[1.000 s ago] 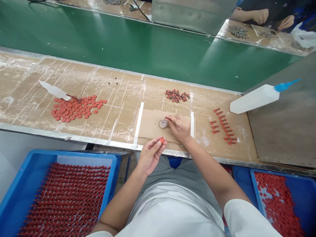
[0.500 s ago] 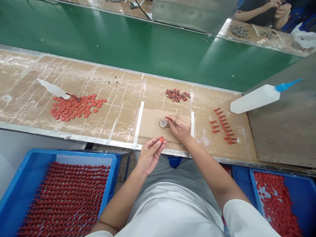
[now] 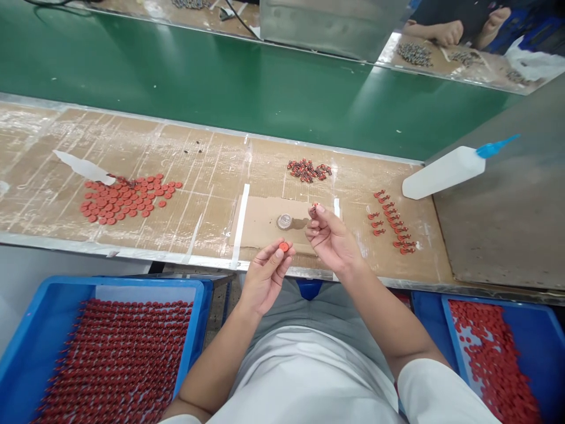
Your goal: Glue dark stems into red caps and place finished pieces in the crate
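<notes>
Left hand [image 3: 265, 280]: thumb and fingertips pinching a red disc [image 3: 283, 247], above the tabletop's [image 3: 198, 171] near edge.
Right hand [image 3: 332, 240]: thumb and forefinger pinching a small red part [image 3: 314, 207], above the cardboard sheet [image 3: 260, 221].
Cardboard sheet: between two white tape strips [image 3: 241, 227], under a round metal piece [image 3: 285, 221], just left of the right hand's fingers.
Blue tray [image 3: 145, 282]: rows of red parts, directly below the left forearm.

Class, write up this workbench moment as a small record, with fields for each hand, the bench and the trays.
left hand: left hand pinches a red disc
right hand: right hand pinches a small red part
nearest: silvery round piece on a cardboard pad
bench: pile of red discs; cluster of red parts; white squeeze bottle
trays: two blue trays holding red pieces
</notes>
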`<state>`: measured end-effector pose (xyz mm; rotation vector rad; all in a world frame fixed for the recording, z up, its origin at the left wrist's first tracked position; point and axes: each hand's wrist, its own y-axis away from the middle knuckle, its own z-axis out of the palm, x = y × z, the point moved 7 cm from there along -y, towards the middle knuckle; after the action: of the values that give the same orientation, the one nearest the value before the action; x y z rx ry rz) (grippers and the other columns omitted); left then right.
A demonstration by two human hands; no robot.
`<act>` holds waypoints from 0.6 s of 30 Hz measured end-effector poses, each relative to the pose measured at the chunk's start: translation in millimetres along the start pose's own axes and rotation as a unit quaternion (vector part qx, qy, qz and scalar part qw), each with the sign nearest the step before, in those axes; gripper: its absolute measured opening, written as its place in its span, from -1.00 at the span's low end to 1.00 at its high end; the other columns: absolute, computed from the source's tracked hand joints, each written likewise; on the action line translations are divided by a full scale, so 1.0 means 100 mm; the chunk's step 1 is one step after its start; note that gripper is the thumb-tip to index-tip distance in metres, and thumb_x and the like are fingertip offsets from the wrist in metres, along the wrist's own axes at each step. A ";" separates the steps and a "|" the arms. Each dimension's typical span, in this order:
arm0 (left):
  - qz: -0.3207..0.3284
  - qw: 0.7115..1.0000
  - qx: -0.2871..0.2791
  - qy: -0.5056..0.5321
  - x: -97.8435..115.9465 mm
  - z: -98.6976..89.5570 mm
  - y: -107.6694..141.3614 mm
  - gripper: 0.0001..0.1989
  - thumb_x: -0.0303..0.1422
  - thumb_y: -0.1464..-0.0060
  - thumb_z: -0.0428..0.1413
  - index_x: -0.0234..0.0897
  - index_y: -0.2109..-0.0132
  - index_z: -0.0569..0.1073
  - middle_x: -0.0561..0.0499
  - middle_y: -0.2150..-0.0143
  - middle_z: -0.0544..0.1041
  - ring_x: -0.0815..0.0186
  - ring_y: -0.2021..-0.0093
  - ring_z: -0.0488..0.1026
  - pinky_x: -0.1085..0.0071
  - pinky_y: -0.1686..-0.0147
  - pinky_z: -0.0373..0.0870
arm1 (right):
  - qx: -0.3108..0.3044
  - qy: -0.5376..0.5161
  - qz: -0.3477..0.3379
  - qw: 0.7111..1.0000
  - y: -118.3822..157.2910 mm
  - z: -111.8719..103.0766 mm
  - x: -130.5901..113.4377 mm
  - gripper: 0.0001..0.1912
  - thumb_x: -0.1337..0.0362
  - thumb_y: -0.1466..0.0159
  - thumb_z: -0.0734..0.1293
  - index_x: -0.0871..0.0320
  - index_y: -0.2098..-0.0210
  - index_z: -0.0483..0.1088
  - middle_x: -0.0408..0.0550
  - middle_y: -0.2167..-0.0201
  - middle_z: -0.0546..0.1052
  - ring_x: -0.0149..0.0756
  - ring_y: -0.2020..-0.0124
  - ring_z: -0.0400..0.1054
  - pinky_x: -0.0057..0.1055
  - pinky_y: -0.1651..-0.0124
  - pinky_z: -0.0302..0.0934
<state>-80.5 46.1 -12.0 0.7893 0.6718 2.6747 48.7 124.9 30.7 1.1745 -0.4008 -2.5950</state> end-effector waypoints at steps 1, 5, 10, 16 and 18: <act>0.001 1.000 -0.004 0.001 0.00 0.03 0.01 -0.77 -0.47 0.02 0.26 -0.29 0.15 0.56 -0.03 0.14 0.61 0.38 0.17 0.57 0.62 0.16 0.48 | -0.003 -0.001 0.008 1.000 0.05 0.02 0.01 -0.82 0.25 -0.05 0.49 0.08 0.34 0.49 -0.26 0.38 0.55 -0.64 0.53 0.30 -0.66 0.52 0.19; 0.011 1.000 -0.010 0.004 0.01 0.10 0.04 -0.77 -0.45 0.02 0.26 -0.26 0.15 0.57 -0.01 0.14 0.62 0.38 0.15 0.56 0.62 0.14 0.47 | 0.031 0.094 -0.080 0.992 0.22 0.02 -0.06 -0.79 0.23 -0.02 0.51 0.09 0.34 0.52 -0.19 0.38 0.59 -0.54 0.48 0.40 -0.60 0.45 0.28; 0.031 0.999 -0.014 -0.008 0.01 0.15 0.05 -0.77 -0.43 0.02 0.27 -0.25 0.15 0.57 -0.03 0.13 0.62 0.34 0.12 0.56 0.58 0.10 0.46 | 0.053 0.268 -0.263 0.925 0.48 0.05 -0.12 -0.78 0.28 -0.01 0.51 0.09 0.31 0.56 -0.10 0.33 0.62 -0.34 0.35 0.51 -0.35 0.18 0.44; 0.066 0.998 -0.011 -0.019 0.02 0.14 0.05 -0.79 -0.45 0.03 0.27 -0.26 0.17 0.58 -0.04 0.16 0.62 0.35 0.11 0.55 0.55 0.06 0.45 | 0.040 0.344 -0.333 0.877 0.61 0.09 -0.07 -0.80 0.35 -0.03 0.49 0.07 0.30 0.57 -0.12 0.32 0.62 -0.30 0.32 0.54 -0.36 0.18 0.49; 0.077 0.997 -0.006 -0.022 0.02 0.13 0.05 -0.79 -0.45 0.03 0.27 -0.27 0.17 0.59 -0.04 0.17 0.63 0.36 0.11 0.55 0.54 0.05 0.45 | 0.041 0.348 -0.334 0.875 0.62 0.10 -0.06 -0.80 0.34 -0.03 0.49 0.07 0.30 0.57 -0.12 0.32 0.62 -0.29 0.34 0.54 -0.36 0.22 0.51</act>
<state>-75.7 46.9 1.5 0.9305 0.6074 2.7849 52.9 70.7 62.9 2.5005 0.0840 -2.3700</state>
